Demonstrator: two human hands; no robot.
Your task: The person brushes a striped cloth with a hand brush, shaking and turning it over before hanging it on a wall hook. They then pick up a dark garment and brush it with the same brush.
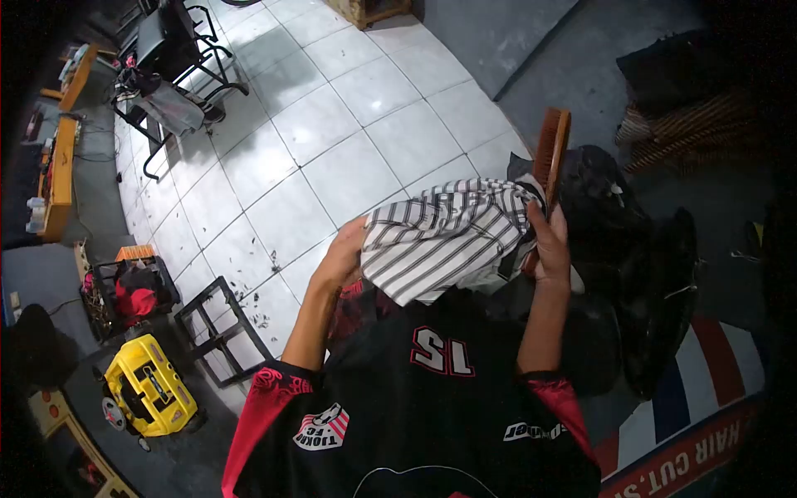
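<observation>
A white cloth with dark stripes hangs bunched between both hands in front of the black jersey. My left hand grips the cloth's left edge, its fingers mostly hidden behind the fabric. On the right, my right hand is closed round the gathered end of the cloth and a brown wooden brush. The brush stands nearly upright, its bristles facing left, its lower part covered by the hand and cloth.
A black chair stands at the upper left on white tiles. Left are a yellow toy car, a black frame and a crate with red items. A striped sign lies lower right, dark seat above it.
</observation>
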